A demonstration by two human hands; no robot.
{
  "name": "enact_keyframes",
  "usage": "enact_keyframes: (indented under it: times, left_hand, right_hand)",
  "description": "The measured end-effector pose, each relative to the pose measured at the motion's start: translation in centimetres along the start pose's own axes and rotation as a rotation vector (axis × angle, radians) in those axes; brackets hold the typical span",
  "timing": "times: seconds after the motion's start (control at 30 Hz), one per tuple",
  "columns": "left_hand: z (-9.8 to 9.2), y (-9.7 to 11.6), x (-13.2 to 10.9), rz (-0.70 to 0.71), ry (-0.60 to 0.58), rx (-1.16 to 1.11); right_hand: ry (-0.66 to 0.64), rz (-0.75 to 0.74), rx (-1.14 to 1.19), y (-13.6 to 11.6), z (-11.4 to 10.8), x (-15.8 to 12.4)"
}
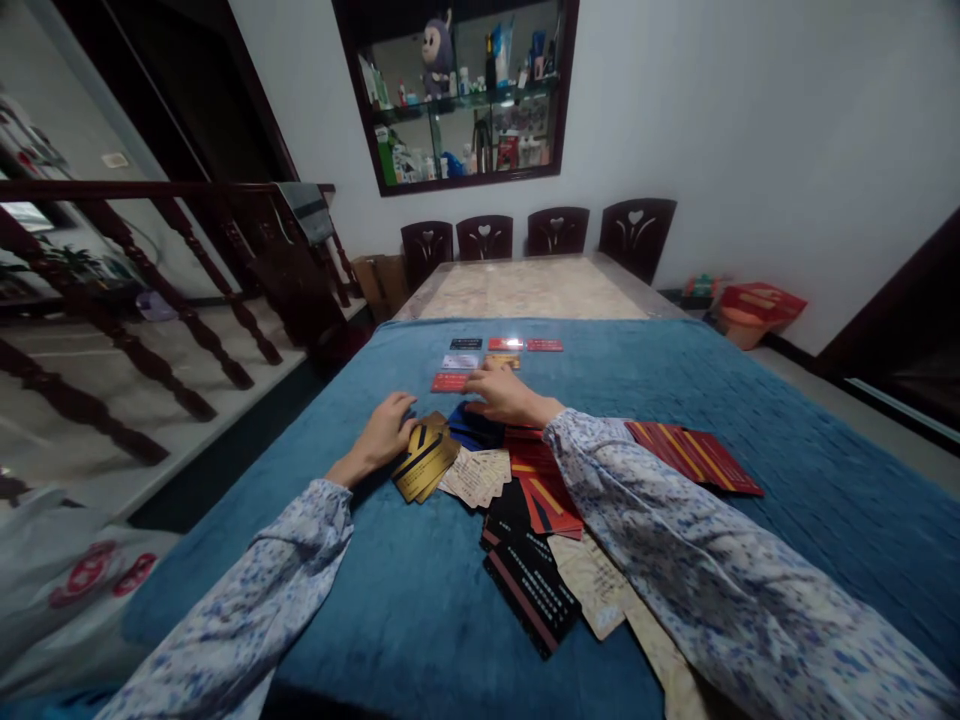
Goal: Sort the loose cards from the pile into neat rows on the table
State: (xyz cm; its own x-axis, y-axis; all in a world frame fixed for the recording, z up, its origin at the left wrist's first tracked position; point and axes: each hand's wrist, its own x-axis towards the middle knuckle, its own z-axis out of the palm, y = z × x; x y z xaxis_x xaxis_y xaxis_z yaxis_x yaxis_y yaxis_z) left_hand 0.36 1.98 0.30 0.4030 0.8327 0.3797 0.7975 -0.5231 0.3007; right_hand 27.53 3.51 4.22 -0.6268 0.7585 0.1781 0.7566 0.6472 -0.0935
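My left hand [382, 435] rests at the left edge of a fan of gold cards [426, 465], fingers apart and loosely curved. My right hand [506, 395] reaches forward, palm down, fingers apart, over the small group of laid-out cards. Its fingertips are by a red card [448, 382] and an orange-gold card [511, 361], and I cannot tell whether they touch. Behind these lie a black card [466, 344], a pale card [460, 362] and two red ones. Blue cards [474, 430] lie partly under my right hand. Cream cards [476, 475] lie beside the gold fan.
Red cards [551, 500] and black cards [532, 585] are fanned out near my right sleeve. A long row of red cards [697, 455] lies to the right. A blue cloth [360, 620] covers most of the table. Chairs [559, 232] stand behind; a plastic bag [75, 590] is at left.
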Motion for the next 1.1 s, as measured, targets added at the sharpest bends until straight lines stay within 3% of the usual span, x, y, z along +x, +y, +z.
enact_keyframes:
  times: [0.4, 0.7, 0.93, 1.1]
  left_hand:
    - [-1.5, 2.6, -5.4, -0.058, 0.076, 0.025]
    - [-1.3, 5.0, -9.0, -0.045, 0.17, 0.039]
    - [-2.1, 6.5, -10.0, 0.086, 0.121, 0.161]
    - [-2.4, 6.9, -10.0, 0.092, 0.063, 0.228]
  right_hand:
    - [0.047, -0.101, 0.107, -2.7, 0.2, -2.4]
    - [0.043, -0.246, 0.144, -4.7, 1.9, -2.6]
    - [-0.005, -0.314, 0.108, -5.7, 2.5, -3.0]
    - [-0.024, -0.312, 0.09, -5.9, 2.7, -3.2]
